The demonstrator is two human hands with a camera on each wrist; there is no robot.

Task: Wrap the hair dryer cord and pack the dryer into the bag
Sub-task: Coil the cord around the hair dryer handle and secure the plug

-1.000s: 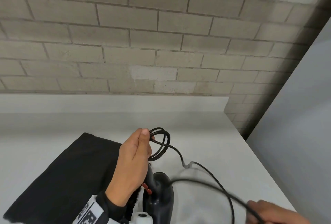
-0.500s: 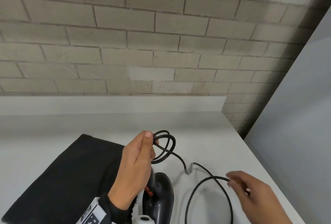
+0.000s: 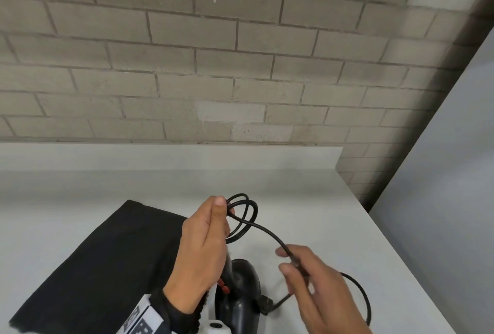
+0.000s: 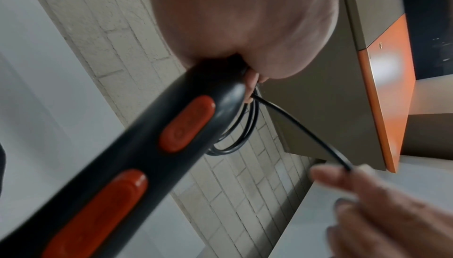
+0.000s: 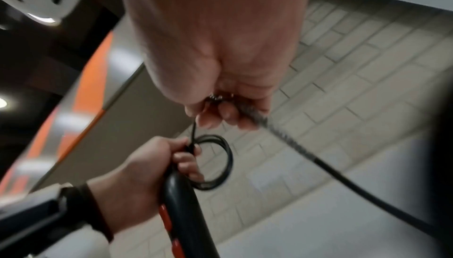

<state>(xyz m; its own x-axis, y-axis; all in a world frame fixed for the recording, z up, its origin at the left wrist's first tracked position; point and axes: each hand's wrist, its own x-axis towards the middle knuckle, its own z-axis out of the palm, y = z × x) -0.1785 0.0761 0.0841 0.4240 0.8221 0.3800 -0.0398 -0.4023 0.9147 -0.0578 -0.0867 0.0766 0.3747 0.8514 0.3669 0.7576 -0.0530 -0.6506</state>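
One black bag point(image 3: 88, 275) lies flat on the white counter point(image 3: 307, 200) at my left, and I cannot see into it; nothing of the dryer is inside it. Just right of the bag my left hand point(image 3: 205, 248) is clenched round the handle of the one hair dryer point(image 3: 244, 296), holding it above the counter and pinching two or three small loops of its cord point(image 3: 267, 232) at the handle's end. The handle carries two orange-red buttons point(image 4: 187, 123). From the loops a single strand of cord runs right to my right hand point(image 3: 318, 288), whose thumb and fingertips pinch it, and trails on behind that hand.
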